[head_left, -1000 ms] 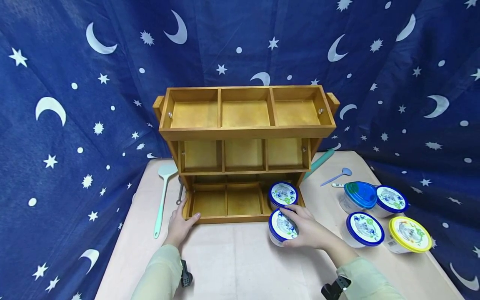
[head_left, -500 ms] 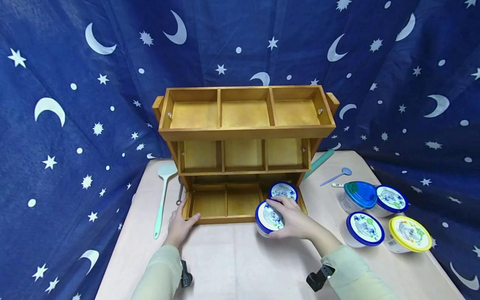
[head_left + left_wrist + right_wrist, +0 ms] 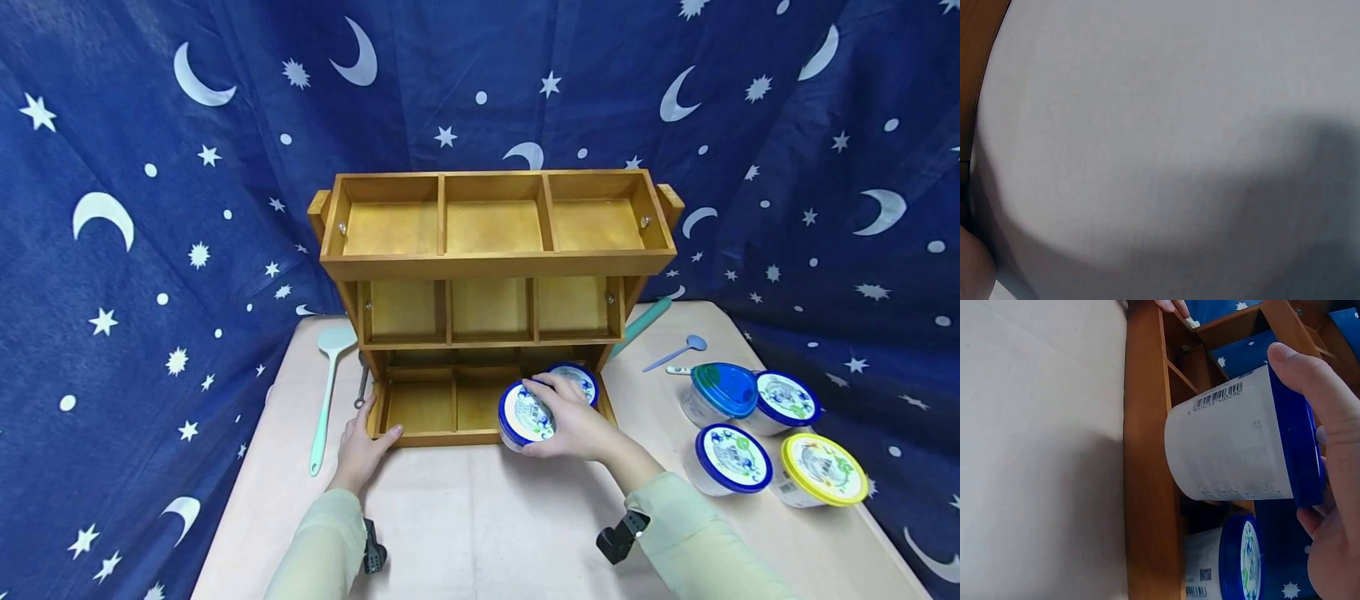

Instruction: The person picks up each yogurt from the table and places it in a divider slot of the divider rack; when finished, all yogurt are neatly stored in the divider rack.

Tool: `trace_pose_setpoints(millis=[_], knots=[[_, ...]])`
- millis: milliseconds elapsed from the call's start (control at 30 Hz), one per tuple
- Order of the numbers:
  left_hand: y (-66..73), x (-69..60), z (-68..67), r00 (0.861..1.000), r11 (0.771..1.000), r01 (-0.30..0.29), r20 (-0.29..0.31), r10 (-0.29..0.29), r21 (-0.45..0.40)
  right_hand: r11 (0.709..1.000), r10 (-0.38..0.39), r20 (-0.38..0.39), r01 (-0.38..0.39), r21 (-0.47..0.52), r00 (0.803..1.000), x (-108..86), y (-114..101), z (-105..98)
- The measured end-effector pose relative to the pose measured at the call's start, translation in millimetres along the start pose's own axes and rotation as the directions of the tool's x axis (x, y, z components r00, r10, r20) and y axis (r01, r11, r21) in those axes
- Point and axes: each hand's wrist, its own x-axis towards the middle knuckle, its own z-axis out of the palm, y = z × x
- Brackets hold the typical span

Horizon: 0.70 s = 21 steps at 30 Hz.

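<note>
My right hand [image 3: 573, 425] grips a white plastic tub with a blue lid [image 3: 528, 412], its fingers and thumb around the lid. This tub is held above the front edge of the bottom tier of a wooden tiered box [image 3: 495, 267], near the middle compartment. In the right wrist view, the held tub [image 3: 1229, 437] is raised over the front board. A second blue-lidded tub [image 3: 581, 382] sits in the bottom tier's right compartment, partly hidden by my hand. My left hand [image 3: 362, 454] rests on the box's lower left front corner, thumb and fingers spread; the left wrist view barely shows it.
At right stand two more white-blue lidded tubs [image 3: 733, 458], a plain blue-lidded tub [image 3: 723, 392] and a yellow-lidded tub [image 3: 823, 469]. A small blue spoon [image 3: 678, 352] and green handle [image 3: 645, 321] lie behind them. A mint spatula [image 3: 326, 400] lies left.
My right hand has carried the blue-lidded tub leftward and slightly away from me, from in front of the right compartment toward the middle one. The left hand has stayed in place.
</note>
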Motion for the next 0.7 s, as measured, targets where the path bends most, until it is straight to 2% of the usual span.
trace_pose_setpoints(millis=[167,333,500,700], knots=[[-0.1,-0.3,-0.4,1.0,1.0,0.002,0.002,-0.002,-0.003,1.0,0.029,-0.005,-0.029,-0.007,1.0,10.5,-3,4],[-0.8,-1.4,-0.4,1.0,1.0,0.003,-0.006,-0.003,0.008,1.0,0.026,-0.031,-0.026,-0.012,0.999,20.9,-5,12],[0.0,-1.8,-0.5,1.0,1.0,0.001,-0.008,-0.001,0.008,0.999,0.036,-0.025,-0.035,0.017,0.999,30.0,-9,18],[2.5,-0.8,-0.2,1.0,1.0,-0.002,-0.017,0.002,0.004,0.998,0.067,-0.022,-0.067,0.002,0.998,38.9,-9,21]])
